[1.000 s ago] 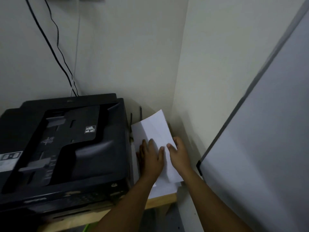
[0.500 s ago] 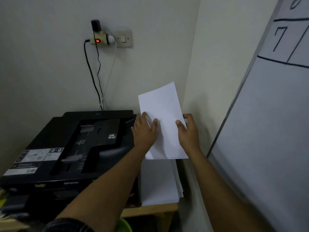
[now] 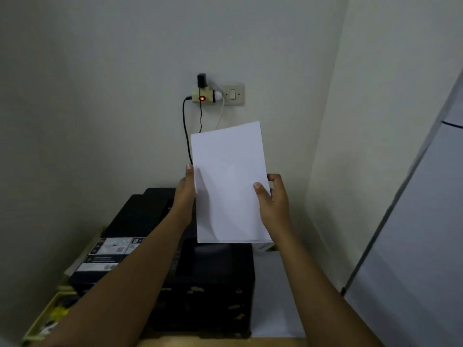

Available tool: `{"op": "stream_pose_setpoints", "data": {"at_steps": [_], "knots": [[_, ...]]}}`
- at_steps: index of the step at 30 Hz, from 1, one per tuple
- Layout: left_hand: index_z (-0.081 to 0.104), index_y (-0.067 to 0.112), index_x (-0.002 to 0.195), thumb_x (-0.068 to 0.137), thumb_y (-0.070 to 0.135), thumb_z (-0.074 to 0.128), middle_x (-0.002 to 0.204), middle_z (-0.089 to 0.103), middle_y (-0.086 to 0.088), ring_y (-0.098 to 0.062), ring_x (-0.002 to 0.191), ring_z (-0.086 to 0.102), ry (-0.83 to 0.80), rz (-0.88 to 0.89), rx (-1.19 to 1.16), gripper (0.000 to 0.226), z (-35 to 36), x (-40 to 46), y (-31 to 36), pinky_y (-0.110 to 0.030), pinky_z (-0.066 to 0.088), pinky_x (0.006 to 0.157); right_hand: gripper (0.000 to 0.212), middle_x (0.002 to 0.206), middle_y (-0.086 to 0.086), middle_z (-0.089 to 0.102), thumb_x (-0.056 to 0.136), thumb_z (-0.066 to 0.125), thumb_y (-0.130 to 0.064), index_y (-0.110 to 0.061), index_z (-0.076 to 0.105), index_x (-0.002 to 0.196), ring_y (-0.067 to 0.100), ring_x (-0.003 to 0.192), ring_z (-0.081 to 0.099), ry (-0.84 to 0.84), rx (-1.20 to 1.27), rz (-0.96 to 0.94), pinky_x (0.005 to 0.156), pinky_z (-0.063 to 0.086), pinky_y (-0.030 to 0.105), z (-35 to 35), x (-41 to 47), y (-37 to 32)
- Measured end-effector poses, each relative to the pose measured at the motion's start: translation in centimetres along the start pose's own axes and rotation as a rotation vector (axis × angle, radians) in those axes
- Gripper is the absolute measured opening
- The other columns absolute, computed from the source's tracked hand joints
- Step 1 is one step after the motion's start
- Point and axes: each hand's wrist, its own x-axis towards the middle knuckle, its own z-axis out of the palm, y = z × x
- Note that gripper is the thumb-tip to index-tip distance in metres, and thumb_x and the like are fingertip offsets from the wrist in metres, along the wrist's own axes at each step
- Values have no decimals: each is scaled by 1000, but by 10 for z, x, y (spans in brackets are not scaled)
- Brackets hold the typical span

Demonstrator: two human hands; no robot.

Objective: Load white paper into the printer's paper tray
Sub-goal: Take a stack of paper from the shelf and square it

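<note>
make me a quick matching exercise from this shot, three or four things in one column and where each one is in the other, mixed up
Things:
1. white paper
2. printer
3. plug adapter
4. paper stack

Places:
A. on the wall, beside the switch
B. flat on the table, right of the printer
C. held upright between the left hand and right hand
D. on the table, below the held sheets

Pairs: 1-C, 2-D, 3-A, 4-B

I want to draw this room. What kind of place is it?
Probably a small office or home work corner: a black boxy printer sits by a white wall socket with plugs, and both hands hold white paper sheets above it.
</note>
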Motion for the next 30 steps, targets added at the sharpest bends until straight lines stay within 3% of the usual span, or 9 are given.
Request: {"op": "stream_pose_setpoints", "data": {"at_steps": [3, 6, 11, 15, 20, 25, 30], "knots": [[52, 31, 148, 69, 95, 55, 144, 56, 6, -27, 133, 52, -81, 0, 84, 102, -46, 1, 19, -61, 41, 114, 18, 119, -13, 75, 109, 62, -34, -32, 57, 126, 1, 104, 73, -31, 17, -3, 83, 58, 17, 46, -9, -6], [62, 34, 135, 76, 76, 73, 134, 67, 8, -23, 123, 62, -96, 156, 101, 74, -91, 3, 24, -53, 49, 110, 20, 117, -18, 73, 110, 59, -35, -31, 54, 129, -5, 102, 71, -68, 28, -4, 80, 56, 12, 92, -20, -10], [66, 31, 127, 86, 56, 76, 120, 74, 7, -20, 110, 70, -24, 252, 64, 49, -157, 12, 22, -41, 60, 89, 32, 134, -24, 62, 114, 50, -36, -34, 43, 145, -13, 117, 61, -166, 85, 36, 98, 51, 15, 170, -38, -7], [61, 32, 125, 95, 44, 71, 108, 70, 14, -10, 98, 67, 102, 292, 32, 33, -192, 11, 22, -26, 53, 70, 37, 135, -31, 57, 115, 45, -39, -42, 33, 149, -21, 113, 60, -214, 111, 86, 96, 49, 16, 224, -51, 1], [61, 38, 129, 94, 49, 71, 116, 72, 12, -10, 103, 69, 202, 286, -30, 38, -229, 15, 6, -32, 59, 79, 34, 134, -25, 60, 114, 45, -41, -43, 32, 146, -14, 116, 63, -247, 105, 115, 101, 52, 26, 276, -69, 18], [63, 32, 135, 94, 48, 71, 118, 74, 7, -14, 104, 71, 264, 230, -76, 45, -255, 16, -13, -31, 61, 77, 29, 139, -25, 58, 114, 46, -41, -59, 37, 135, -15, 119, 61, -266, 109, 152, 103, 51, 25, 310, -81, 34], [62, 31, 137, 94, 50, 70, 119, 73, 8, -12, 103, 70, 274, 218, -47, 48, -270, 24, -16, -25, 58, 70, 26, 137, -21, 62, 114, 46, -40, -59, 39, 130, -9, 117, 65, -244, 111, 175, 96, 54, 24, 326, -82, 37]]}}
